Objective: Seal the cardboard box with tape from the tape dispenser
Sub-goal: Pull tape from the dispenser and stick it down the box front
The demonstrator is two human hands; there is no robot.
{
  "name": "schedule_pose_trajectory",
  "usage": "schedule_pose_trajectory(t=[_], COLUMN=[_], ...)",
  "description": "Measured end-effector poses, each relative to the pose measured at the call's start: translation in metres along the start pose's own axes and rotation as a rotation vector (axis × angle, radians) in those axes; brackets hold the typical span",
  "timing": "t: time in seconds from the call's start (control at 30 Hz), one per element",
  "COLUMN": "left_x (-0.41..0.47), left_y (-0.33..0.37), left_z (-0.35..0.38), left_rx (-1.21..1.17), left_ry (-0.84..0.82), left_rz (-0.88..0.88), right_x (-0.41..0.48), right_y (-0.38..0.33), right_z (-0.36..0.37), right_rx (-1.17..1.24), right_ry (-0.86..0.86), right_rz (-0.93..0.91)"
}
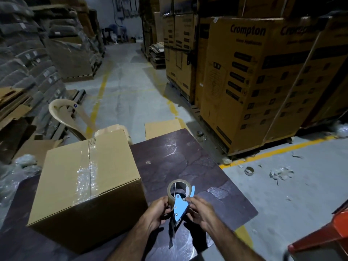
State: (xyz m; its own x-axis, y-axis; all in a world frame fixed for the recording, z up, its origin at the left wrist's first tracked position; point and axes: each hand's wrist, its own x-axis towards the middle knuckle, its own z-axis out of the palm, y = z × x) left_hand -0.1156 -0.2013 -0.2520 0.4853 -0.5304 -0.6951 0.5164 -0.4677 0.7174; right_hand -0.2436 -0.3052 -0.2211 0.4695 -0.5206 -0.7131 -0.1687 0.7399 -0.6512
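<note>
I have the tape dispenser in both hands, low and close to me over the dark counter. My left grip is curled round the near left side of the tape roll. My right grip is pinching the blue frame from the other side. Neither one is spread open; both are closed on the tool. A loose strip of tape hangs down between and below the two grips, so the free end looks ready to start a run.

The cardboard box sits on the counter to the left of my left grip and a little beyond it, near but not touching. Its flaps are down, and a clear, wrinkled band of tape already runs along the centre seam on top. I judge the main seal is laid.

The front face shows no tape that I can make out, so the near end of that band may not be folded down. The side edges of the top look bare too. What is left is probably a second pass or those edges.
</note>
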Motion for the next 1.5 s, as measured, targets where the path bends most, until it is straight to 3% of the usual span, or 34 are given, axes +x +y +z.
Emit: schedule_pose_trajectory(t=[0.5,1.13,1.37,1.5], left_x=[0.017,-0.005,-0.003,-0.027], left_y=[-0.019,-0.003,0.0,0.019], left_z=[0.004,0.009,0.011,0.018], left_rx=[-0.064,0.044,0.114,0.222], left_ry=[-0.013,-0.018,0.018,0.075], left_rz=[0.03,-0.001,-0.004,0.033], right_x=[0.026,0.047,0.054,0.111], right_y=[0.016,0.015,0.014,0.023], right_z=[0.0,0.006,0.002,-0.016], right_rx=[-0.074,-0.206,-0.316,-0.555], right_ry=[0.044,0.114,0.149,0.279], right_rz=[-0.031,-0.061,-0.081,-0.218])
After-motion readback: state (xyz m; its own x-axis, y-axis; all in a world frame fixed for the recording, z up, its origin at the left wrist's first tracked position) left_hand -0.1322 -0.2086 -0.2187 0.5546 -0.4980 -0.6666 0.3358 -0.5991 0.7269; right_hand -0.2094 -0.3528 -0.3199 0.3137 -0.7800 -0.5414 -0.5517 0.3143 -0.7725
